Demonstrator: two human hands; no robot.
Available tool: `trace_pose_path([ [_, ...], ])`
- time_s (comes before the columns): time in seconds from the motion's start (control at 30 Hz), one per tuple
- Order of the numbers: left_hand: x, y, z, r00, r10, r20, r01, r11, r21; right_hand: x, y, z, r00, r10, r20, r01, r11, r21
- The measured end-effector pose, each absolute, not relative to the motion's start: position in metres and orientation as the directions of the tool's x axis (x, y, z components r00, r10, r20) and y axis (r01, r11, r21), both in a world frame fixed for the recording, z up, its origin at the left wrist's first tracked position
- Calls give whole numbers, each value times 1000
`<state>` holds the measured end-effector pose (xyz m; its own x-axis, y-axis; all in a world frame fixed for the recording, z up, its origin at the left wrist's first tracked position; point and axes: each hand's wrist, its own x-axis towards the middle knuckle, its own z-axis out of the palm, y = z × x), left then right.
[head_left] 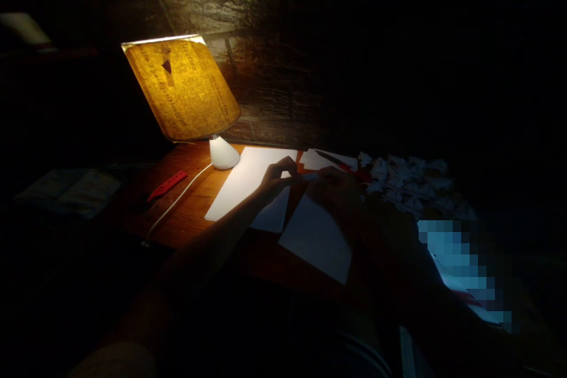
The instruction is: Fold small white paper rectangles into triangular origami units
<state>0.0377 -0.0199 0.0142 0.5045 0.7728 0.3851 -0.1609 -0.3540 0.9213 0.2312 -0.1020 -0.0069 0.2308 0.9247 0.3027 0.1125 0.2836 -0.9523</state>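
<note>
My left hand (280,173) is over the white sheets, its thumb and fingers pinched on a small piece of paper (309,177). From the other side, my right hand (336,186) holds the same piece; its fingers are mostly lost in shadow. Beneath the hands lie a loose sheet of paper (316,239) and a larger stack of white paper (248,174). Just behind my right hand, a dark-bladed tool with a red handle (339,163), perhaps scissors, rests across some cut paper (312,159).
A lit lamp (183,88) with a print-covered shade stands at the back left, its white cord (177,204) crossing the wooden table (195,189). Near the cord lies a red-handled tool (168,185). Several folded paper pieces (410,180) are heaped right. A bluish pixelated area (460,266) glows beyond my right arm.
</note>
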Motion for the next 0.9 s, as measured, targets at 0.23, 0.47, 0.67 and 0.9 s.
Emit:
trace_pose_path([
  [0.23, 42, -22, 12, 533, 786, 314, -172, -262, 949, 228, -108, -3, 228, 955, 192, 74, 180, -981],
  [0.47, 39, -18, 9, 546, 788, 285, -202, -206, 957, 225, -108, -1, 297, 942, 153, 72, 137, -988],
  [0.67, 41, -17, 7, 567, 771, 289, -165, -237, 957, 228, -106, -7, 265, 948, 175, 81, 159, -984],
  [0.9, 40, -21, 8, 649, 708, 278, 6, -370, 929, 228, -108, 0, 186, 948, 259, 241, 212, -947],
])
